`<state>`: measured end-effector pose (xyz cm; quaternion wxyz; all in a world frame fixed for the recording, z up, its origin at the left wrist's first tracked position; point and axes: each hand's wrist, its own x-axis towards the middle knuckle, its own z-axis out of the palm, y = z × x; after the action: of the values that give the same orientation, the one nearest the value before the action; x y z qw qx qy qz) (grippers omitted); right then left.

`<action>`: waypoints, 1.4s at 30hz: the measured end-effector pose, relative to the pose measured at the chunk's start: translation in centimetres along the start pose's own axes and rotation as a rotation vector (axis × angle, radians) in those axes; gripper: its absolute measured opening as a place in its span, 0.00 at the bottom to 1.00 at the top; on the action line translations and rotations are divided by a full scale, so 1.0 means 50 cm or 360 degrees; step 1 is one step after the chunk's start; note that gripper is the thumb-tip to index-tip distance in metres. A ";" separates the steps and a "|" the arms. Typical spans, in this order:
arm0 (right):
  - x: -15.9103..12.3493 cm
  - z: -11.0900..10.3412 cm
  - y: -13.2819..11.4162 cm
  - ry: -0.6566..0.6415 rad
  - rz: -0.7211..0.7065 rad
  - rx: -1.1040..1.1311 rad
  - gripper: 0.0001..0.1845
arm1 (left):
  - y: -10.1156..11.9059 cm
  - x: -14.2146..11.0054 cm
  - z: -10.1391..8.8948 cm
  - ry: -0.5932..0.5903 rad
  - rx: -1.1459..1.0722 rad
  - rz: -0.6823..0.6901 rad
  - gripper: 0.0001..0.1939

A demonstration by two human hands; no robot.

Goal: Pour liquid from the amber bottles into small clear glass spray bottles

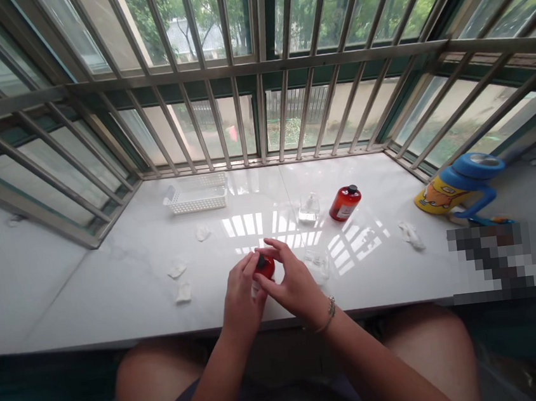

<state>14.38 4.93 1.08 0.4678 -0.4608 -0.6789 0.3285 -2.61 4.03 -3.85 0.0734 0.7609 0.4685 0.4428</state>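
Observation:
Between my hands, close to the front edge of the counter, is a small red bottle (268,266) with a black cap. My left hand (240,291) wraps its left side, fingertips up by the cap. From the right, my right hand (296,282) curves around the bottle, its thumb laid across the front and its fingers arched over the far side. The fingers hide much of the label and base. Farther back stands a second red bottle (345,203), black-capped with a pale label. Beside it is a small clear container (308,209); another clear piece (317,265) lies just beyond my right hand.
A white perforated basket (197,200) sits at the back left. Crumpled white tissues lie at the left (182,292) and right (411,235). A blue-and-yellow flask (455,184) leans at the right, near a pixelated patch. Metal window bars border the counter's back.

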 end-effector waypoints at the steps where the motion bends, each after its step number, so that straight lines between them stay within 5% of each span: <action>1: -0.007 0.002 0.002 0.0019 0.0038 0.0031 0.38 | 0.000 0.000 -0.001 -0.0009 -0.0004 -0.0019 0.37; 6: -0.031 0.012 0.013 0.0287 0.0145 -0.0049 0.36 | 0.003 0.004 -0.003 -0.0003 0.0001 -0.0057 0.35; 11: -0.032 0.012 0.014 0.0104 0.0078 0.0057 0.43 | 0.004 0.007 0.001 0.0036 0.0003 -0.0075 0.35; 16: -0.034 0.010 0.013 0.0319 0.0099 -0.0109 0.33 | 0.006 0.006 0.001 0.0023 0.0037 -0.0086 0.33; 21: -0.033 0.010 0.009 0.0115 -0.0004 0.0015 0.39 | 0.007 0.007 0.000 0.0034 0.0027 -0.0096 0.34; 26: -0.037 0.015 0.010 0.0237 0.0026 -0.0089 0.34 | 0.008 0.008 -0.001 0.0018 0.0029 -0.0112 0.33; 32: -0.037 0.017 0.010 0.0106 0.0010 -0.0008 0.39 | 0.008 0.007 0.001 0.0032 -0.0001 -0.0144 0.32; 36: -0.037 0.017 0.011 0.0278 0.0013 -0.0105 0.34 | 0.006 0.007 0.003 0.0023 0.0053 -0.0160 0.31; 42: -0.043 0.010 0.005 0.0172 -0.0062 -0.0104 0.38 | 0.007 0.010 0.001 0.0015 0.0048 -0.0106 0.30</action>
<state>14.30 3.00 -0.03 0.4947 -0.4795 -0.6720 0.2715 -2.26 4.26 -3.43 0.0745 0.7439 0.5005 0.4366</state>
